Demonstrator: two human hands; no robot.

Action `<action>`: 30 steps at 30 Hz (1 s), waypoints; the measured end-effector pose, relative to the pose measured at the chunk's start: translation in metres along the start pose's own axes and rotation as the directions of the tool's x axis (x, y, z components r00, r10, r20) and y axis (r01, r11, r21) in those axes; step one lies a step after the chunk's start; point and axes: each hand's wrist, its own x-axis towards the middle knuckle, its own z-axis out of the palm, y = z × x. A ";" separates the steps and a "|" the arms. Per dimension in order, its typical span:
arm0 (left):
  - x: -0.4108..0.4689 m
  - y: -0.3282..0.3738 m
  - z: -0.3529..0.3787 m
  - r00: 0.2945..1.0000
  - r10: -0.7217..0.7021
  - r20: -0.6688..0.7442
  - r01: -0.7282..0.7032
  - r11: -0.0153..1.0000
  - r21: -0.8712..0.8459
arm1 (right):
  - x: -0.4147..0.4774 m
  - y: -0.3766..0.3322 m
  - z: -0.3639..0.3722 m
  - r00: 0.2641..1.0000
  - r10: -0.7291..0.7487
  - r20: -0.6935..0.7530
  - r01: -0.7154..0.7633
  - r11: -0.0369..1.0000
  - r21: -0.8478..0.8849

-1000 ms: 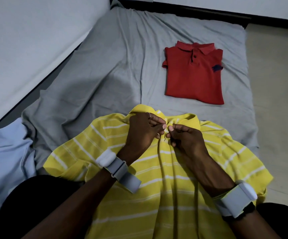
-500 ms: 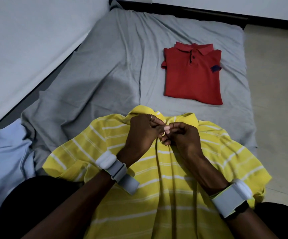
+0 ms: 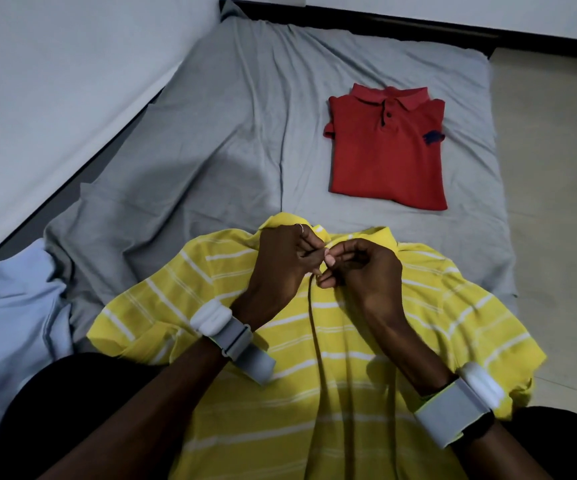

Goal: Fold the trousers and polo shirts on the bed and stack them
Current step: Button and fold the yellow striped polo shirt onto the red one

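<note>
- The left hand (image 3: 285,261) and right hand (image 3: 363,271) meet at the placket of the yellow striped polo shirt (image 3: 453,317). Each pinches the fabric just below the collar, apparently at a button.
- That shirt lies spread face up on the near end of the bed (image 3: 228,116), not yet folded.
- Farther off, a red polo shirt (image 3: 387,150) lies folded, with nothing stacked on it.
- A pale blue garment (image 3: 10,306) lies unfolded at the left; no trousers can be made out.
</note>
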 end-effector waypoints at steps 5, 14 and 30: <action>0.001 -0.001 -0.005 0.996 -0.085 0.019 0.086 0.995 -0.057 | 0.003 -0.004 -0.004 1.000 0.023 -0.001 -0.023 1.000 0.007; -0.005 0.001 0.006 0.996 -0.070 -0.059 0.072 0.997 0.031 | 0.005 0.003 -0.007 0.999 0.032 0.009 -0.032 0.999 0.013; -0.010 0.006 0.001 0.989 -0.044 -0.144 0.042 0.999 -0.018 | -0.002 -0.010 -0.005 0.992 -0.113 0.058 0.126 0.944 -0.304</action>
